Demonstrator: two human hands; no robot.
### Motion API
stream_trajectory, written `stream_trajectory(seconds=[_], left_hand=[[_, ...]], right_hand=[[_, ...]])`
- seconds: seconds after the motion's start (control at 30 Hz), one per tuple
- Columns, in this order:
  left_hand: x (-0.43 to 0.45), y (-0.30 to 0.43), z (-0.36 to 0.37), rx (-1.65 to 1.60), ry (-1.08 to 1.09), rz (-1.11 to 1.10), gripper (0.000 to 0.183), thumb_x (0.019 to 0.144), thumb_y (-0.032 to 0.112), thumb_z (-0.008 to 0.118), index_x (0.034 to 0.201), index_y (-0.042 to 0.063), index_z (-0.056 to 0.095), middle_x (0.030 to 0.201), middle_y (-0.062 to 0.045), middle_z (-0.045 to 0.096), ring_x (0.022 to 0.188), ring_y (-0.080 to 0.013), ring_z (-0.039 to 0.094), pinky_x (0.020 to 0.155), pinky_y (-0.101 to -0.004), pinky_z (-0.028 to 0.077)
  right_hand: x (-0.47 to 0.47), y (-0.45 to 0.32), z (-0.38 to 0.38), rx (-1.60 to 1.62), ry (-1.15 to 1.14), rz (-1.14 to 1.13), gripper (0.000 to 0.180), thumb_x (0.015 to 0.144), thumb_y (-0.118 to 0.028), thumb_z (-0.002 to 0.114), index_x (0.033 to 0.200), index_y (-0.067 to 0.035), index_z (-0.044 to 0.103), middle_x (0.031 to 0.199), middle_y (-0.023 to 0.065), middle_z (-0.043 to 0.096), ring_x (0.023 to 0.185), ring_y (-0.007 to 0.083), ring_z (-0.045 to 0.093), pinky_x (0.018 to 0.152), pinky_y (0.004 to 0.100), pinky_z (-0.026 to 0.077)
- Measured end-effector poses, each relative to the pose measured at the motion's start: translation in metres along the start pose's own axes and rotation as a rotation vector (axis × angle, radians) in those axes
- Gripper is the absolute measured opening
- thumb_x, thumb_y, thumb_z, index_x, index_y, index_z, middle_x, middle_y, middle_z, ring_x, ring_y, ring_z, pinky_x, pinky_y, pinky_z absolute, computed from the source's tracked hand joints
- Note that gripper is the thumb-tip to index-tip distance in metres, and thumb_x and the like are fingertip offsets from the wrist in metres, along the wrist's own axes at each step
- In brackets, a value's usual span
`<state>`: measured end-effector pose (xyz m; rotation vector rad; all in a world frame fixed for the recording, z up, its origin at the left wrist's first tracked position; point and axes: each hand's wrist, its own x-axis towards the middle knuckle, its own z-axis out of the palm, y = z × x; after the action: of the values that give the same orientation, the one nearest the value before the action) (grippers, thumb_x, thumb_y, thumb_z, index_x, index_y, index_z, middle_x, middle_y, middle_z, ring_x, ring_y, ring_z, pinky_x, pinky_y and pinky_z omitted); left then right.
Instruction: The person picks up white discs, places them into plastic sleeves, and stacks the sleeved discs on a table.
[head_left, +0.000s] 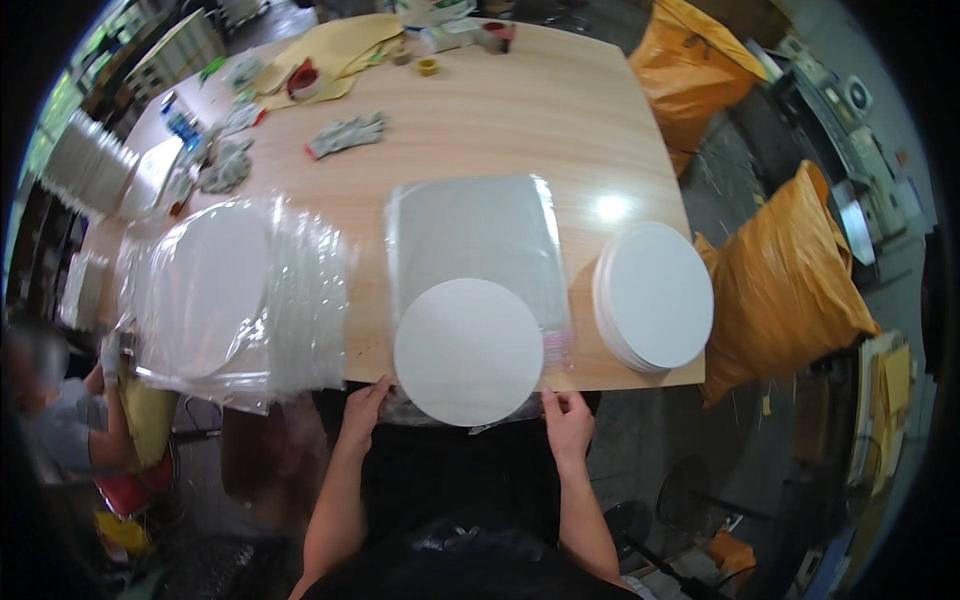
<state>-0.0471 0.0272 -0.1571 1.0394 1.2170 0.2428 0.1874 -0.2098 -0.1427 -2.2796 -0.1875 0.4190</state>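
Observation:
A round white disc (469, 352) lies over the near end of a stack of clear plastic bags (474, 225), partly past the table's front edge. My left hand (366, 409) pinches the left side of a clear plastic bag's open end at the edge. On the other side, my right hand (566, 420) pinches the bag's right corner between thumb and fingers. Whether the disc is inside this bag I cannot tell. A stack of white discs (660, 296) stands to the right. To the left, bagged discs (214, 292) lie in an overlapping pile.
Grey work gloves (346, 135), tape rolls (427, 67), yellow sheets (337, 52) and a plastic bottle (180, 124) lie farther back on the wooden table (525, 120). Orange sacks (780, 285) stand at the right. Another person (75, 420) sits at the left, wearing a glove.

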Motion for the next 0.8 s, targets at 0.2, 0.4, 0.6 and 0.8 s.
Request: stream_trajectory(seconds=[0.2, 0.4, 0.6, 0.8], left_hand=[[0.016, -0.021, -0.011, 0.040, -0.011, 0.044, 0.041, 0.100, 0.040, 0.062, 0.076, 0.007, 0.067, 0.071, 0.006, 0.058, 0.063, -0.0042, 0.047, 0.058, -0.0229, 0.035], [0.022, -0.035, -0.022, -0.002, 0.032, 0.057, 0.047, 0.101, 0.047, 0.057, 0.077, 0.007, 0.064, 0.071, 0.002, 0.059, 0.065, -0.0062, 0.050, 0.058, -0.0252, 0.038], [-0.014, 0.004, -0.015, -0.006, -0.072, -0.056, 0.038, 0.099, 0.040, 0.059, 0.084, 0.007, 0.068, 0.076, -0.004, 0.064, 0.076, -0.0185, 0.064, 0.062, -0.0312, 0.045], [-0.070, 0.071, 0.017, 0.739, 0.172, 0.712, 0.017, 0.090, 0.021, 0.068, 0.089, 0.004, 0.068, 0.082, -0.013, 0.064, 0.075, -0.0321, 0.063, 0.065, -0.0399, 0.049]], right_hand=[[0.004, 0.018, 0.015, 0.570, -0.315, 0.364, 0.035, 0.093, -0.039, 0.070, 0.092, -0.004, 0.068, 0.080, 0.0010, 0.069, 0.068, 0.0128, 0.064, 0.058, 0.0256, 0.048], [0.002, 0.011, 0.020, 0.919, -0.435, 0.483, 0.033, 0.099, -0.038, 0.062, 0.097, -0.006, 0.069, 0.079, 0.0001, 0.067, 0.070, 0.0114, 0.064, 0.054, 0.0248, 0.045], [0.015, 0.013, 0.019, 0.735, -0.579, 0.483, 0.040, 0.099, -0.043, 0.059, 0.104, -0.004, 0.068, 0.084, 0.0027, 0.068, 0.071, 0.0131, 0.063, 0.055, 0.0266, 0.045], [0.003, 0.026, 0.022, 0.811, -0.527, 0.267, 0.033, 0.106, -0.027, 0.049, 0.115, 0.001, 0.064, 0.098, 0.0057, 0.068, 0.082, 0.0130, 0.063, 0.065, 0.0284, 0.049]])
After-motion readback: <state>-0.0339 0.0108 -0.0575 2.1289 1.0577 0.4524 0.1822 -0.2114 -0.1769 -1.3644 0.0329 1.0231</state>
